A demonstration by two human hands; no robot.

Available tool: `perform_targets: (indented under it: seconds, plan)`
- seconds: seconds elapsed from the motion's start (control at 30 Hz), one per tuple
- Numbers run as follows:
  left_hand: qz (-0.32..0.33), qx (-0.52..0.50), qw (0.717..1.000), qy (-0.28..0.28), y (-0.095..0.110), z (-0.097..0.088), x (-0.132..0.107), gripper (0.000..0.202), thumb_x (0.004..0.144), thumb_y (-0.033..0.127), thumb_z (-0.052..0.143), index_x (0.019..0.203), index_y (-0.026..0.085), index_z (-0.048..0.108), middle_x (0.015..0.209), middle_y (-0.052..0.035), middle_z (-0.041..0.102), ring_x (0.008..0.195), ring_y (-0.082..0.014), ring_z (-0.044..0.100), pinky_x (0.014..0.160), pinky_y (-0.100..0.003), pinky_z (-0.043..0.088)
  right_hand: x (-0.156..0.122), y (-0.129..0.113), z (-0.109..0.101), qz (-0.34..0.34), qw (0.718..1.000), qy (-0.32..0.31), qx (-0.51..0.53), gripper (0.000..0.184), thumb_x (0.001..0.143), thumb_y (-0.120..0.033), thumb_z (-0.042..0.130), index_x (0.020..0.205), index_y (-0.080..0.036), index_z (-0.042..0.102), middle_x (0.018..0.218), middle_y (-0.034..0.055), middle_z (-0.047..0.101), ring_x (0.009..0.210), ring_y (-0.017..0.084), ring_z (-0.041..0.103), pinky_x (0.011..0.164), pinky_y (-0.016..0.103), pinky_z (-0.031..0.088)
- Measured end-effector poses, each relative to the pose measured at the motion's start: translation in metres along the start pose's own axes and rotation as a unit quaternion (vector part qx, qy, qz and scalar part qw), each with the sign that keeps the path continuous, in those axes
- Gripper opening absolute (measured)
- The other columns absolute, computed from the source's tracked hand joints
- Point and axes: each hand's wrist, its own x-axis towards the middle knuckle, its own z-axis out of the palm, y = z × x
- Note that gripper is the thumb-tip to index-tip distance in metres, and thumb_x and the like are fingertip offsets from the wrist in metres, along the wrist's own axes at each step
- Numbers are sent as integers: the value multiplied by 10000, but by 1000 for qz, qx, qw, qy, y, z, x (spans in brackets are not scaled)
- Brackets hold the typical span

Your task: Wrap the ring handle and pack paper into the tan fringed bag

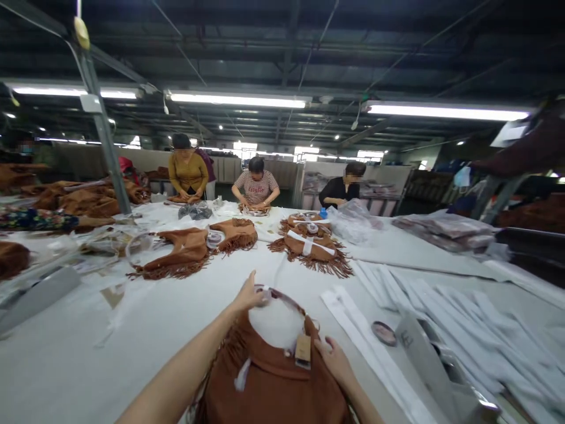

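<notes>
A brown fringed handbag (273,394) lies on the white table in front of me, its curved handle (286,299) pointing away. At the handle's left end, my left hand (252,296) is closed on it, thumb stretched out. My right hand (333,355) grips the upper right side of the bag, thumb on top, its other fingers partly hidden. A tan tag (303,351) hangs close to that hand. On the left of the bag's front is a small white strip (242,374).
More fringed bags (309,244) lie farther back, some with white wrapping. White strips (477,335), a roll of tape (384,333) and a grey tape dispenser (435,365) are at right. Another dispenser (42,294) stands at left. Several co-workers (256,185) work across the table.
</notes>
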Motion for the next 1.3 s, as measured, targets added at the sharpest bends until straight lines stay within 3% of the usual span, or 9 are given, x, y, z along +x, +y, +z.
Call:
perform_targets:
  seconds: [0.13,0.27,0.37,0.6,0.83,0.97,1.13,1.23,1.3]
  plan:
    - [-59,63,996,11,-61,-3,-36,571,697,241,537,1244,103,449,1304,-164,523,1237,-281,449,1077,-418,294,11,33,-7,32,999,-17,-23,892,630,-692,443,1176,9,523,1267,268,524,1189,347,500,1038,427,371]
    - [-108,57,991,53,-107,-11,-81,602,796,395,454,1317,110,356,1279,-163,537,1150,-255,536,1016,-400,374,3,53,-13,32,996,-75,-35,861,682,-697,408,1228,-37,494,1300,198,525,1226,292,475,1059,379,358]
    - [-144,24,987,60,-125,-3,-101,707,797,479,457,1368,109,264,1242,-164,565,1097,-252,578,989,-394,409,4,55,-7,17,995,-89,-29,803,675,-635,482,1236,-60,496,1298,171,536,1224,296,476,1061,387,360]
    - [-118,-35,992,14,-122,29,-97,800,624,183,597,1368,146,303,1306,-122,546,1141,-232,562,979,-311,441,12,49,6,-6,996,-87,31,627,602,-353,509,1166,-82,539,1158,133,646,1092,282,584,968,359,448]
    - [-59,1,998,12,-102,36,-81,676,612,63,468,1283,142,470,1293,-68,569,1231,-200,490,1067,-318,371,15,46,-16,28,994,-55,90,663,582,-350,503,1197,-104,519,1155,110,649,1076,280,591,927,356,478]
    - [-37,50,998,16,-100,47,-77,692,618,22,409,1288,177,484,1299,-32,567,1249,-168,467,1108,-314,307,19,54,-25,7,1000,-12,-4,707,585,-334,493,1234,-55,479,1225,161,592,1114,291,559,976,385,436]
    - [-40,122,992,-5,-118,60,-82,722,626,30,392,1343,112,421,1319,-96,542,1244,-211,467,1100,-337,311,28,27,-20,-148,950,76,-263,646,694,-278,485,1317,-118,424,1299,156,517,1166,313,483,975,454,398]
    - [-34,153,987,-23,-117,67,-82,700,686,72,390,1384,98,354,1304,-152,537,1242,-288,450,1097,-438,294,48,-3,-2,-275,907,-17,-320,620,674,-137,464,1286,-233,467,1286,77,539,1187,256,462,1002,407,358]
    - [-27,153,986,-59,-110,67,-81,673,741,131,438,1404,184,333,1258,-155,560,1223,-341,452,1073,-527,296,63,-13,15,-313,876,-92,-355,685,600,-85,481,1257,-278,493,1255,59,565,1166,264,480,999,439,341]
